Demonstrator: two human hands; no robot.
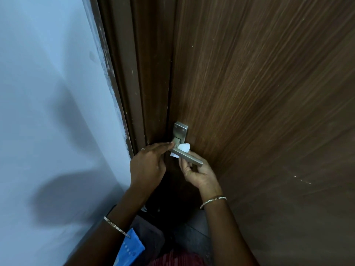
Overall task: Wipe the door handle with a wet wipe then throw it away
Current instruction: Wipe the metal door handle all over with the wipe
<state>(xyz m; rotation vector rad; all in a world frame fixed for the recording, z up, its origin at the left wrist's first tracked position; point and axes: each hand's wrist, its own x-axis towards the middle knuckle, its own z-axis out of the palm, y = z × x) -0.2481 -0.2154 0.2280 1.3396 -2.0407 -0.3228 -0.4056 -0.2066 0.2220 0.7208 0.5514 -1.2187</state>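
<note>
Wet wipe (183, 148): soft, limp, light; right hand (199, 173) pinches it under the lever door handle (187, 156) (rigid steel). Left hand (148, 166) loose, fingertips touching the lever's neck. Grip by bunched folds.

Brushed metal lever door handle (187, 156) on brown door, white wet wipe (182, 149) bunched beneath it

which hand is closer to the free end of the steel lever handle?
Right. The right hand sits directly under the free end of the brushed steel lever door handle, holding the white wet wipe. The left hand reaches the pivot end.
</note>
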